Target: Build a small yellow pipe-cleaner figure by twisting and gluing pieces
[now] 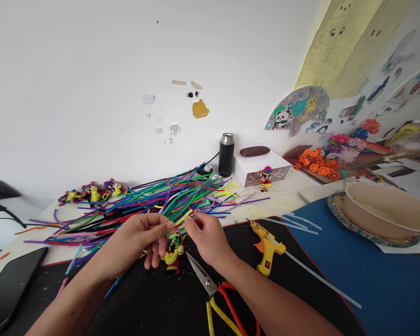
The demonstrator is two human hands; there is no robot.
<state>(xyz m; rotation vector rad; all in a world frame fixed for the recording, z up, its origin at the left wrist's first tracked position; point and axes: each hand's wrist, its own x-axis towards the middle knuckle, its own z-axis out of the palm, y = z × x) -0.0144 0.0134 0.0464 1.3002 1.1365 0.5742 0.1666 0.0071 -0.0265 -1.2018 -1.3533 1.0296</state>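
Note:
My left hand (149, 235) pinches one end of a short yellow pipe cleaner (182, 217) between thumb and forefinger, the other fingers loosely curled. Close to the strip's other end, my right hand (205, 233) is closed around a small reddish object (196, 219), mostly hidden by the fingers. Below and between the hands, a colourful pipe-cleaner figure (173, 254) is on the black mat (143, 303). Scissors (210, 284) with red and yellow handles lie just below my right hand. A yellow glue gun (268, 247) lies to the right.
Many coloured pipe cleaners (182, 189) spread behind the hands. A black bottle (226, 156) and a white box (247, 168) stand near the wall, with a finished figure (266, 179) beside the box. Glue sticks (324, 277) and a large bowl (381, 210) are on the right.

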